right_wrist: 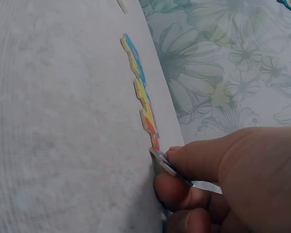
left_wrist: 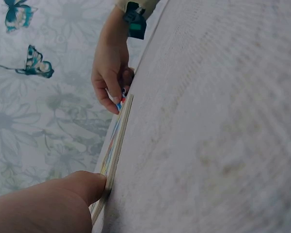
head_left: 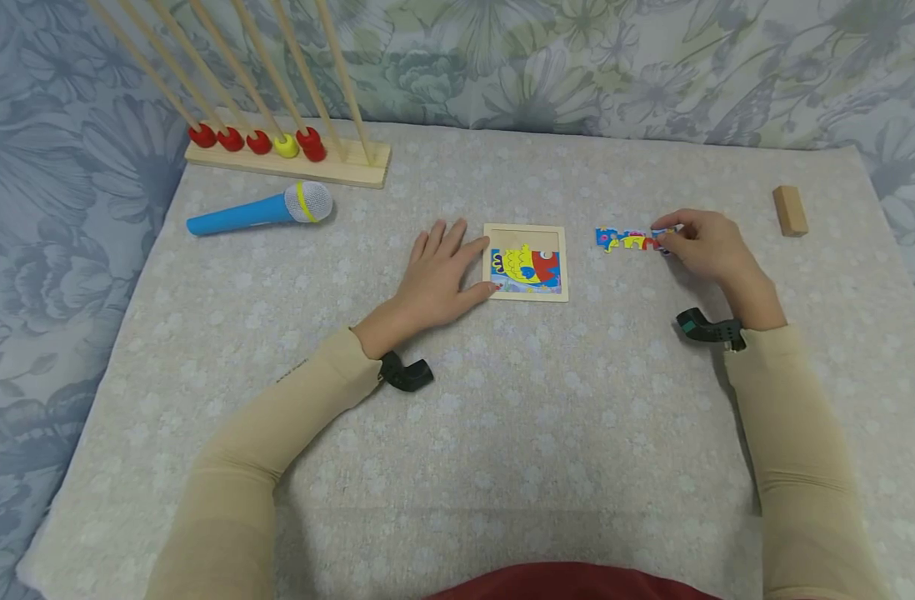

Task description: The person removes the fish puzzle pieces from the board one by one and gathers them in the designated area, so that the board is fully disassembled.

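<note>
A square wooden puzzle tray (head_left: 565,275) has a red, yellow and blue fish picture (head_left: 527,265) filling its lower part, with bare wood showing along the top. My left hand (head_left: 437,283) lies with fingers spread at the tray's left side, thumb and forefinger touching its edge; in the left wrist view the thumb (left_wrist: 89,187) presses against that edge. To the right of the tray, my right hand (head_left: 703,246) pinches a puzzle piece (right_wrist: 164,162) between thumb and fingers, tilted slightly above the table. It is at the right end of a row of loose puzzle pieces (head_left: 624,241).
A wooden bead stacker (head_left: 352,171) with red and yellow beads stands at the back left. In front of it lies a blue toy microphone (head_left: 247,214). A wooden block (head_left: 791,211) lies at the far right of the cloth-covered table (head_left: 547,433).
</note>
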Demonstrator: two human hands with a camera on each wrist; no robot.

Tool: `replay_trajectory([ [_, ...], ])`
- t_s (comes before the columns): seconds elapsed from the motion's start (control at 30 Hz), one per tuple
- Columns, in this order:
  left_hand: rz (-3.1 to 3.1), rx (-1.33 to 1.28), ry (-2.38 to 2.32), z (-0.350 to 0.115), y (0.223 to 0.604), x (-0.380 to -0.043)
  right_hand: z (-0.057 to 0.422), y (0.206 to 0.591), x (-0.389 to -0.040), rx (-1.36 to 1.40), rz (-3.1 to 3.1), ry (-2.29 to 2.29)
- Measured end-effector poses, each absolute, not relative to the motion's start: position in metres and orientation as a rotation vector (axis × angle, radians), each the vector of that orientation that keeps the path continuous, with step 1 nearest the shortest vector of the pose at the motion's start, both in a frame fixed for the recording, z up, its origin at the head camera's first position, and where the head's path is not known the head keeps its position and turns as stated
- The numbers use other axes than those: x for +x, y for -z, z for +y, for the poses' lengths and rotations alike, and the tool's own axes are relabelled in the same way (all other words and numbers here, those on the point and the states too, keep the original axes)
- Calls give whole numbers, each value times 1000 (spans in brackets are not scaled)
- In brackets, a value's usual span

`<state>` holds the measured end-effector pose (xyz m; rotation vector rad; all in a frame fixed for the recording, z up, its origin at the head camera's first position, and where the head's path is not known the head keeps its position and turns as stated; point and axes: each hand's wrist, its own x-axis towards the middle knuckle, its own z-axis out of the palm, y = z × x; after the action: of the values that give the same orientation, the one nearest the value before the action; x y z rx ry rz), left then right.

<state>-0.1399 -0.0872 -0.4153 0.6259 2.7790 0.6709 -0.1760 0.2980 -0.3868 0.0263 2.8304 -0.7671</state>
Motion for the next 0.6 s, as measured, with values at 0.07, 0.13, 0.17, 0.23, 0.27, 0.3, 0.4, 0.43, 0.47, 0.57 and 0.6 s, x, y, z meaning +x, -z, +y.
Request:
replay_trajectory([
  [0.07, 2781, 627, -668, -87, 415, -140, 298, 388, -176, 25, 2839, 762],
  [0.13, 2783, 627, -668, -87, 415, -140, 298, 389, -176, 35, 2845, 752],
  [0.17, 2784, 627, -667, -87, 415, -140, 298, 389, -176, 41, 2849, 745],
  [0.23, 2785, 627, -668, -87, 415, -140, 298, 389, -175, 57, 2852, 730],
  [0.27, 2783, 628, -671, -87, 415, -140, 298, 389, -175, 65, 2854, 720],
  [0.3, 2782, 629, -675, -87, 415, -140, 299, 389, -175, 77, 2855, 713],
  [0.4, 2781, 630, -680, -86, 416, -140, 300, 390, -174, 99, 2862, 709],
  [0.43, 2781, 630, -680, -87, 416, -140, 301, 390, -173, 102, 2867, 708],
  [0.47, 2784, 629, -682, -86, 416, -140, 302, 391, -173, 104, 2873, 709],
  [0.57, 2790, 627, -678, -87, 416, -140, 303, 393, -172, 95, 2888, 712],
  [0.6, 2790, 627, -676, -87, 416, -140, 304, 393, -172, 98, 2884, 716],
])
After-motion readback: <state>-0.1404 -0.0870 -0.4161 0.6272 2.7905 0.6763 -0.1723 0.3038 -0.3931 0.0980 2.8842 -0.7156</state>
